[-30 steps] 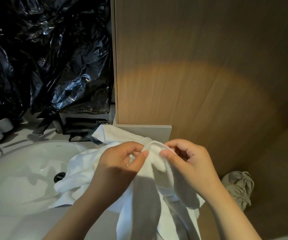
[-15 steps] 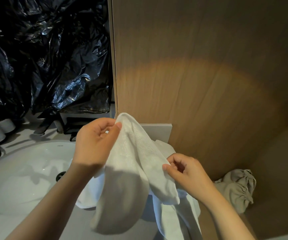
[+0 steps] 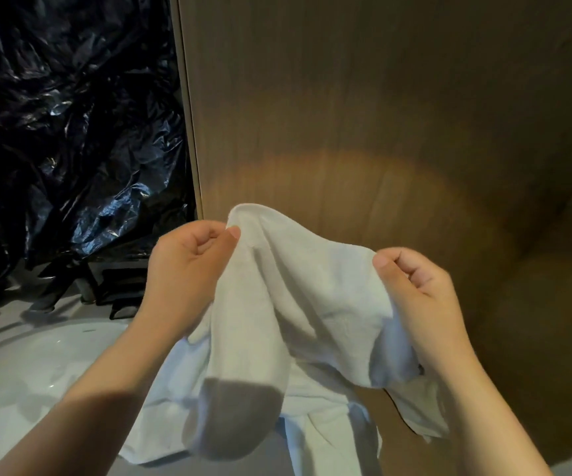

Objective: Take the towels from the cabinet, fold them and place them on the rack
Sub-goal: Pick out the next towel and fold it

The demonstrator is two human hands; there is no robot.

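A white towel (image 3: 305,297) hangs between both hands in front of the wooden cabinet panel (image 3: 380,115). My left hand (image 3: 188,269) pinches its upper edge near a corner, thumb against curled fingers. My right hand (image 3: 418,297) grips the same edge further right, a little lower. The cloth sags between the two hands and its loose folds drop down over the counter edge. The towel's lower end is hidden below the frame. No rack is in view.
A white sink basin (image 3: 37,379) lies at the lower left, partly under the hanging towel. Crumpled black plastic sheeting (image 3: 71,132) fills the upper left, with dark fittings (image 3: 106,286) beneath it at the back of the basin.
The hands have moved apart along the towel's edge. My right hand rose and went right, spreading the cloth. The grey cloth at lower right has left the view.
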